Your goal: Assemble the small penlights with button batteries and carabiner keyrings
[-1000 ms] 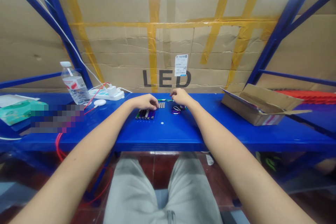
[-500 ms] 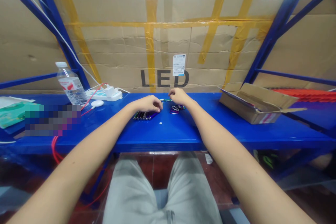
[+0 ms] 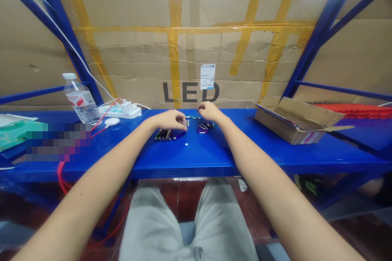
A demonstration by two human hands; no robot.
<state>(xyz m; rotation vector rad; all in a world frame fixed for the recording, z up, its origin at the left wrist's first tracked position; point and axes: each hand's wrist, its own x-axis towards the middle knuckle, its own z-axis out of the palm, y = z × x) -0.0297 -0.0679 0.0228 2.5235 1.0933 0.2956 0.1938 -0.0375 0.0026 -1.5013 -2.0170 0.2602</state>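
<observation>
The landmark is a row of slim dark metallic cylinders (image 3: 164,135), lying side by side on the blue table (image 3: 211,159). The left hand (image 3: 171,119) is over the far end of the row, thumb and forefinger bent towards each other. Its fingertips are at the far end of a purple cylinder (image 3: 179,135), which lies slanted just right of the row; whether they grip it, I cannot tell. The right hand (image 3: 210,111) is well apart from the left, beyond the row and to its right, with fingers curled down; I cannot tell whether they are clamped on anything.

Small silver pieces (image 3: 188,123) sit to the right of the row, slightly beyond it. A thin green rod (image 3: 194,117) lies farther back from the row, near the right fingertips. A jumble of small clips (image 3: 204,128), partly purple, is farther right of the row. A white disc (image 3: 186,144) is to its right and nearer the person. An open cardboard box (image 3: 290,126) stands far right of the row; a plastic bottle (image 3: 81,100) is far left.
</observation>
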